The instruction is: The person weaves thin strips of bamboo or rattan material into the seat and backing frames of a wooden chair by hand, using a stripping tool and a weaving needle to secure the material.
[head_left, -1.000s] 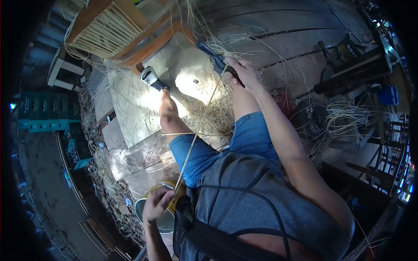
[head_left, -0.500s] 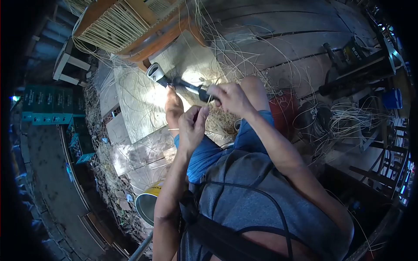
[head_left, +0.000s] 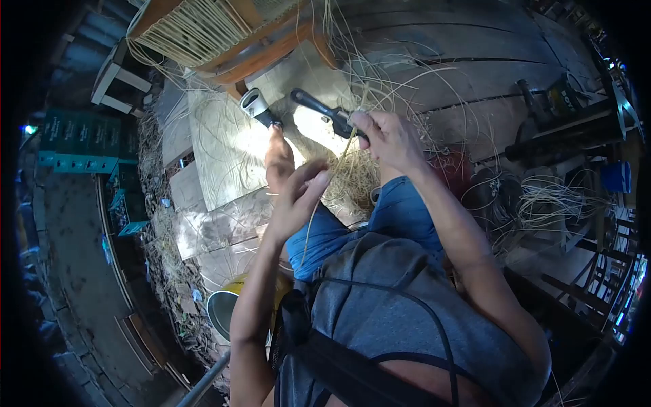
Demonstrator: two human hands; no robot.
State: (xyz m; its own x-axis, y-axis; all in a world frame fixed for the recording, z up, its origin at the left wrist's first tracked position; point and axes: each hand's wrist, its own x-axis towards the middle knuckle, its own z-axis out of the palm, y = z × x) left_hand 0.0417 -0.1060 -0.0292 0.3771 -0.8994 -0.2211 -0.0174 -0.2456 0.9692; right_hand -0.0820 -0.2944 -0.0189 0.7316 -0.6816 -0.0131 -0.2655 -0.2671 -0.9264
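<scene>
My right hand [head_left: 392, 144] is closed around the handle of a long black tool [head_left: 319, 108] with a rounded far end; I cannot make out its exact kind. A thin pale cane strip [head_left: 350, 148] passes by the fingers of that hand and trails down toward my left thigh. My left hand [head_left: 297, 203] is at the left of the strip, thumb and fingers apart, with the strip running close by its fingertips. Below the hands, between my knees, lies a heap of fine cane shavings [head_left: 349, 178].
A wooden chair with woven cane [head_left: 203, 30] stands at the upper left. Green crates [head_left: 81, 146] line the left side, and a yellow tin [head_left: 227, 308] is by my left elbow. Loose cane strands [head_left: 553, 203] lie at right, near a blue container [head_left: 616, 178].
My hands have moved apart, the right one up and right with the black tool. My left fingers, pinched together before, are now spread. The view has shifted slightly.
</scene>
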